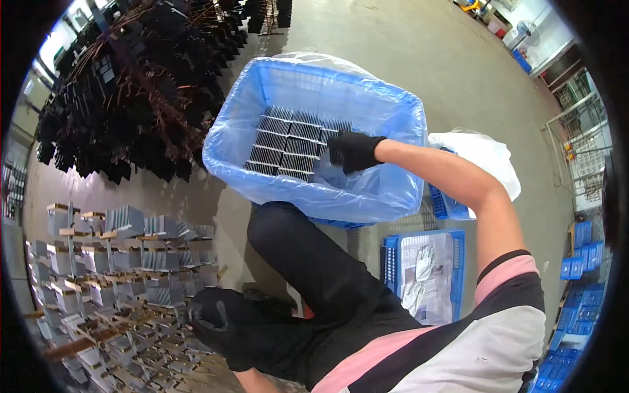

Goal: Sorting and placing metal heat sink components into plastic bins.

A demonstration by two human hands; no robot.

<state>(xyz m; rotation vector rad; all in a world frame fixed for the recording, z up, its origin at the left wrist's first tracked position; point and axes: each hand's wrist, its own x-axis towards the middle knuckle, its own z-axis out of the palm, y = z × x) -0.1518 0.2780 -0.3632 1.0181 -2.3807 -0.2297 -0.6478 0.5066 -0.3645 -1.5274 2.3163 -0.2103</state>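
Note:
Inside a blue plastic crate (403,121) lined with clear film, finned metal heat sinks (286,147) stand in close rows, fins upward. My right hand (359,152), in a black glove, reaches into the crate at the right end of these rows. Its fingers are closed around what looks like another dark heat sink, mostly hidden and slightly blurred. My left hand (219,321), also in a black glove, is low at the left beside my bent leg, near a rack of grey finned parts (160,226). Its fingers cannot be made out.
Dark plates hang in a dense cluster (124,98) at the upper left. A lower blue crate (458,268) with paper and gloves sits right of my legs. A white bag (488,160) lies beside the lined crate. Blue crates (583,259) stand far right.

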